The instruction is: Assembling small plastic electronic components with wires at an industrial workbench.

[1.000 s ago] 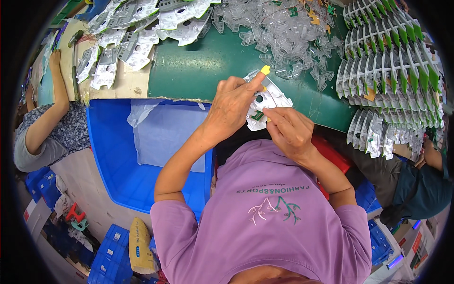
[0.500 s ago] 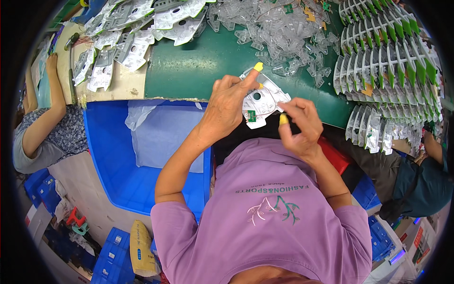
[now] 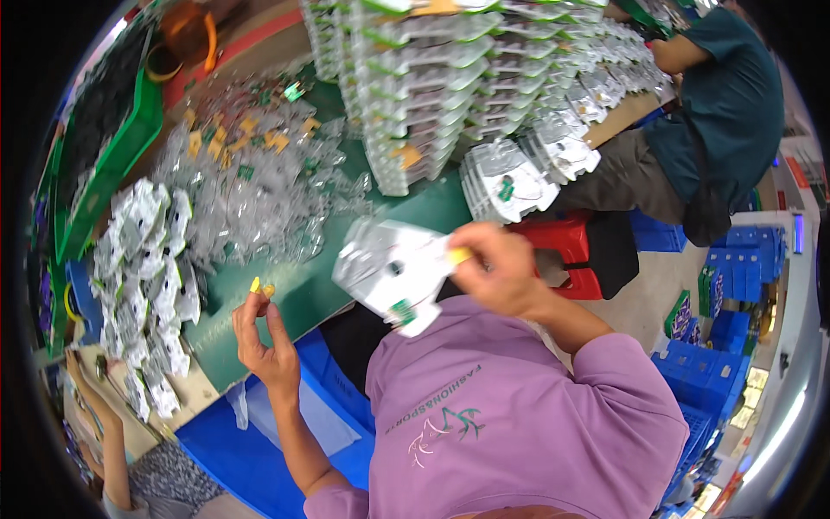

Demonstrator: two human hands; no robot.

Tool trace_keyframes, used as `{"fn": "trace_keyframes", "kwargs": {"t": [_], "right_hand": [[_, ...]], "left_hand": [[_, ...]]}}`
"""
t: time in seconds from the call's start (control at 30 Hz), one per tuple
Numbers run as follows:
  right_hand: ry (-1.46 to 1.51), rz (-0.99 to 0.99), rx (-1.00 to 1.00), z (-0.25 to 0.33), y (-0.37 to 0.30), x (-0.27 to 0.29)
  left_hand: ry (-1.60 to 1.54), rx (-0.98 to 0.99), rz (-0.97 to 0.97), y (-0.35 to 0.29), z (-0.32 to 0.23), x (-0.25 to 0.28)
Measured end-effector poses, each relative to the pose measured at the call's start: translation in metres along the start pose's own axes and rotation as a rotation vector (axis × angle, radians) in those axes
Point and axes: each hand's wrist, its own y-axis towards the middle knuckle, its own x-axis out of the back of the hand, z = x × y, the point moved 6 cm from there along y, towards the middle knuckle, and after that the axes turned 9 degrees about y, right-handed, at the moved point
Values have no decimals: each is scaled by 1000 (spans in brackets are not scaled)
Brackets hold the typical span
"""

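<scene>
My right hand [image 3: 497, 272] grips the edge of a white plastic housing part [image 3: 415, 290] and holds it up at a tilt over the table's near edge. The part has a dark round hole and a small green circuit board [image 3: 402, 311] at its lower end; motion blurs it. To the left, my left hand [image 3: 268, 342] is raised over the green table mat [image 3: 233, 346], its thumb apart from its half-bent fingers, and nothing shows in it. Yellow covers sit on fingertips of both hands.
Clear plastic pieces [image 3: 259, 208] lie heaped on the table. White-and-green housings stand in tall stacks [image 3: 415, 95] ahead, with more white housings [image 3: 143, 285] at left. A blue bin [image 3: 251, 463] and a red stool [image 3: 571, 259] flank me. A co-worker [image 3: 726, 121] sits at right.
The view has swung to the right. My left hand has let go of the housing part and moved away to the left; my right hand now holds the part alone.
</scene>
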Motion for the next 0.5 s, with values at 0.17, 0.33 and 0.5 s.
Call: {"fn": "trace_keyframes", "kwargs": {"t": [0.17, 0.33, 0.5], "right_hand": [[74, -397, -251, -53, 2, 153], [119, -511, -367, -135, -4, 230], [149, -541, -368, -164, -3, 220]], "left_hand": [[-25, -129, 137, 12, -36, -36], [-50, -184, 216, 19, -54, -60], [10, -146, 205, 7, -46, -50]]}}
